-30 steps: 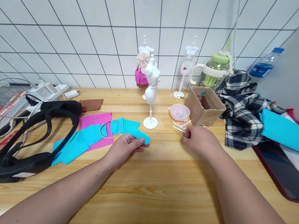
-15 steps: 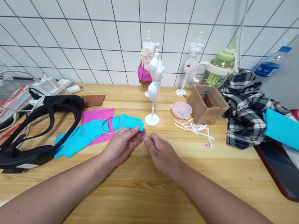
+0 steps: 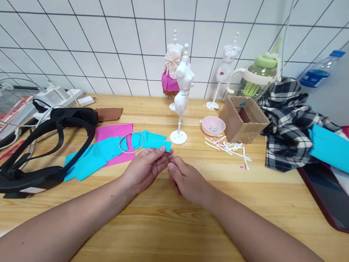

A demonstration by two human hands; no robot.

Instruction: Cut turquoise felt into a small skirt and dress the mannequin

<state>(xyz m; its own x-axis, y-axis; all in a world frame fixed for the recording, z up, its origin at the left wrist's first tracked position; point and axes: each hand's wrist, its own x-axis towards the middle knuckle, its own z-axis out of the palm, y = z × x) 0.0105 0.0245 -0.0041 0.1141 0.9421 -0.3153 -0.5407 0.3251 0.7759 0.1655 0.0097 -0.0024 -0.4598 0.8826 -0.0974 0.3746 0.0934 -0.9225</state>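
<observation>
My left hand (image 3: 142,168) pinches the end of a turquoise cloth strip (image 3: 157,140) between thumb and fingers. Close beside it, my right hand (image 3: 188,179) is closed in a pinch, its fingertips almost touching the left fingers; the small thing in it is too hidden to name. A thin ring (image 3: 130,153) lies over the turquoise and magenta cloth to the left. More turquoise cloth (image 3: 91,160) overlaps a magenta piece (image 3: 113,130) there. Just beyond my hands stands a white mini dress form (image 3: 181,99) on a round base.
Farther back are a dressed mini form (image 3: 171,67) and another white one (image 3: 226,66). To the right are a pink bowl (image 3: 212,130), paper scraps (image 3: 231,147), a cardboard box (image 3: 243,130), a jug (image 3: 257,78) and plaid cloth (image 3: 286,143). A black headset (image 3: 46,173) lies left.
My right hand's fingertips have turned slightly, and the thin sliver seen between the hands is less visible. My left hand keeps its pinch on the cloth. The view has tilted slightly.
</observation>
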